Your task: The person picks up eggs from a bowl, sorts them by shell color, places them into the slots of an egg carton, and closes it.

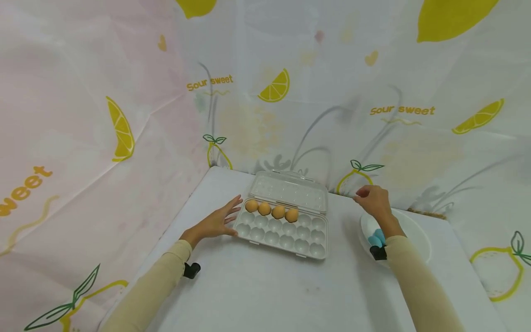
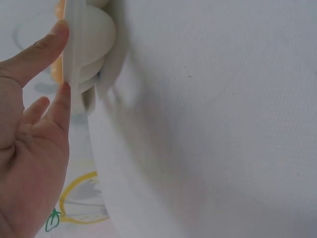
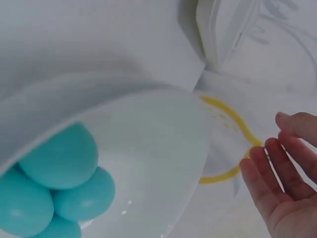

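Note:
A clear-white plastic egg box (image 1: pixel 281 226) lies on the table with its lid (image 1: pixel 288 190) folded back. Several brown eggs (image 1: pixel 278 212) fill the left part of its back row; the other cups hold nothing. My left hand (image 1: pixel 213 222) is at the box's left end, fingers spread, thumb and fingertips right at the rim in the left wrist view. Over the white bowl (image 1: pixel 419 235) at the right hangs my right hand (image 1: pixel 373 200), fingers loosely bent and nothing between them. Several light-blue eggs (image 3: pixel 59 156) lie together inside that bowl, partly hidden by my wrist in the head view.
The white table (image 1: pixel 265 290) stands in a corner, with lemon-printed sheets (image 1: pixel 265 124) hanging behind and on both sides. A brown strip (image 1: pixel 427 213) shows along the back edge behind the bowl. The open lid reaches nearly to the back sheet.

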A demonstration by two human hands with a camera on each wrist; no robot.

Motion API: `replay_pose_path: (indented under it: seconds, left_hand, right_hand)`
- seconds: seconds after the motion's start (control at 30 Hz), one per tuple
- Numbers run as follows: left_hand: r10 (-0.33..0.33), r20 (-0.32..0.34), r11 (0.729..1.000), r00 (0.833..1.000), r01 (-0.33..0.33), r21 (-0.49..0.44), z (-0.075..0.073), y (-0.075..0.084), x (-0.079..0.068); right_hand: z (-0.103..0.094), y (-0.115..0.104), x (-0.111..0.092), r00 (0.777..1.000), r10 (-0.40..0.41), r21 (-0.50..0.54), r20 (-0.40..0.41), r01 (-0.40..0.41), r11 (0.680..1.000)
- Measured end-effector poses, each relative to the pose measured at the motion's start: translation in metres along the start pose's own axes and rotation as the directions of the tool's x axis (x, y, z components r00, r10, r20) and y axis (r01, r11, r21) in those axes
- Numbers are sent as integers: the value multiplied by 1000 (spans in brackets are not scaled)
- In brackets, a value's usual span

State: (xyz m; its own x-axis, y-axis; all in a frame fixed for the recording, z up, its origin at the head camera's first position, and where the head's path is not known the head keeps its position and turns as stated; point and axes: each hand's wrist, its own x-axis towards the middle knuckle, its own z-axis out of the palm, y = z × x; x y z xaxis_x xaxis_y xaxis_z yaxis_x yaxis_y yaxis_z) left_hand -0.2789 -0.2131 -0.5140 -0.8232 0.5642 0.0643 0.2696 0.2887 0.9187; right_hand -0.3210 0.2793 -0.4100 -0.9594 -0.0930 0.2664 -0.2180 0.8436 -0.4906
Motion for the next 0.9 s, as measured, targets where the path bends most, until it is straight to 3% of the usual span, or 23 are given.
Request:
replay_pose_path:
  seconds: [0.2,0.37,0.63,0.9]
  left_hand:
    - [-2,13,1000,1000,1,4,0,-1,1]
    - [11,3,1000,1000,-11,4,-1,0,0]
    - [-4,6,1000,1000,4,-8,0,0,-1]
    - [-2,1,1000,1000,2,-18,0,1,-2]
  right_hand:
    - [-27,25,-7,989,120,-40,89,-117,992]
    - [-38,42,-9,952,217,-85,217,-203,975]
    - [-45,62,-15,826,368,-98,426,-363,927]
    - [-32,84,-19,697,521,-137,493,-529,838]
